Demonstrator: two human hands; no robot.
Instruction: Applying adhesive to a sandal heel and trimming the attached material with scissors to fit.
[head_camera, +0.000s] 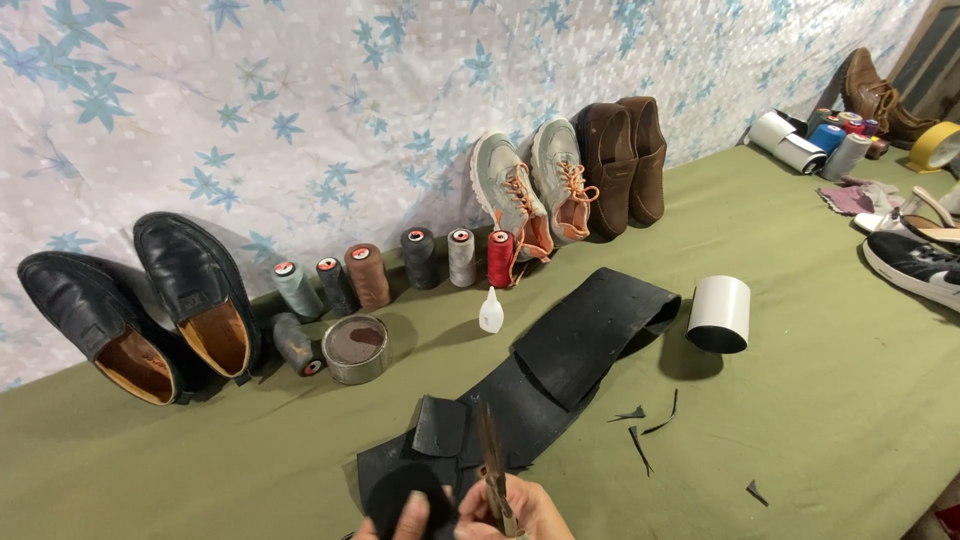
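Nearest the lens, bottom edge: left hand pinches a round black rubber piece between thumb and fingers. Right hand, just beside it, grips scissors, blades pointing up and away, tips over the rubber.

Directly beyond the hands: long black rubber strip, folded, lying on the green table cloth. Thin black offcuts scattered to the right of the hands. White roll farther right, past the strip's end.

Beyond and left of the hands: open tin, small white glue bottle, row of thread spools.

Back edge: black shoes far left, grey sneakers and brown loafers ahead, all leaning against a white wall sheet printed with blue leaves. Far right: more spools, tape rolls, shoes.
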